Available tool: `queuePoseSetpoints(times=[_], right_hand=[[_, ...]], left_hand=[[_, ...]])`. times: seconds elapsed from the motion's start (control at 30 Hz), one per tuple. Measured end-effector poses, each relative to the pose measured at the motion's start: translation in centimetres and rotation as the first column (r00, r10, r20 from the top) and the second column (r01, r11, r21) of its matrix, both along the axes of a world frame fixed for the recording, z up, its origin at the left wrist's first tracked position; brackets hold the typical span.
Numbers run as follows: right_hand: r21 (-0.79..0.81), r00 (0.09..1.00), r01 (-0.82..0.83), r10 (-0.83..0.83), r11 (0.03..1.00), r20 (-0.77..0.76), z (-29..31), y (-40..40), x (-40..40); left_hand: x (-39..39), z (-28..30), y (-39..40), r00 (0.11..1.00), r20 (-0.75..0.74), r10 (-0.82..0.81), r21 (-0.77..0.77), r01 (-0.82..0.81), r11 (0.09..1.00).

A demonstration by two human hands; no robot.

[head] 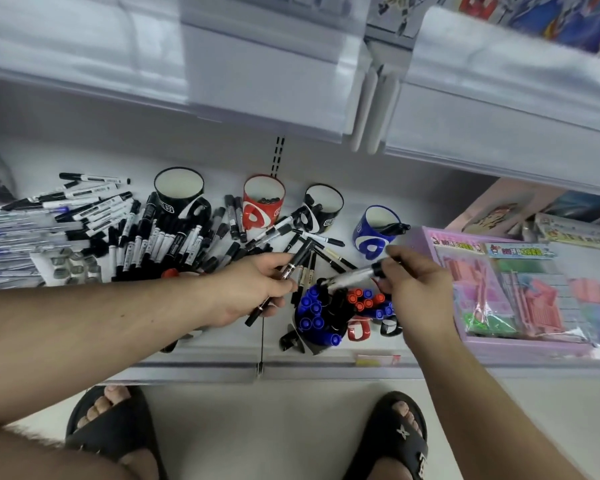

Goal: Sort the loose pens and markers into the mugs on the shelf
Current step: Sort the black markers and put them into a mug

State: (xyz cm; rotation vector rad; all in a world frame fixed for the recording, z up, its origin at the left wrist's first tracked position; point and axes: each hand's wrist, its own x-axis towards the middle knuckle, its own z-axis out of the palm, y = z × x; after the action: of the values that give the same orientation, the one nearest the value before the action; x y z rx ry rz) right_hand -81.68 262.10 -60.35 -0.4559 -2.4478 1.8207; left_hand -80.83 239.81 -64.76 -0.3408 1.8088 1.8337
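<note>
Left hand [253, 289] and right hand [413, 289] each grip markers [355, 277].

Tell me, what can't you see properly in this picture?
- Head view: the big black mug at the back shows only its pale inner wall; its bottom is out of sight.
- The mugs at the front are crammed with capped markers, so their insides are hidden.
- The marker in the right hand is motion-blurred; its label is unreadable.
- The pink packets are blurred.
</note>
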Motion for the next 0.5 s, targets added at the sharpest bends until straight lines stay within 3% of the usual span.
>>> queuePoseSetpoints(times=[0.17,0.33,0.5], right_hand=[[-0.042,0.937,-0.307,0.31,0.951,0.158,-0.2,-4.5,1.0],[-0.206,0.899,-0.345,0.386,0.916,0.207,-1.1,-7.7,0.3],[-0.16,0.861,-0.422,0.45,0.892,0.237,-2.1,-10.0,0.2]], left_hand=[[0.2,0.0,-0.9,0.997,-0.073,-0.04,-0.124,0.031,0.992],[1.8,0.8,-3.2,0.986,-0.105,-0.133,-0.215,0.108,0.971],[3.8,0.9,-5.7,0.982,-0.112,-0.155,-0.151,0.138,0.979]])
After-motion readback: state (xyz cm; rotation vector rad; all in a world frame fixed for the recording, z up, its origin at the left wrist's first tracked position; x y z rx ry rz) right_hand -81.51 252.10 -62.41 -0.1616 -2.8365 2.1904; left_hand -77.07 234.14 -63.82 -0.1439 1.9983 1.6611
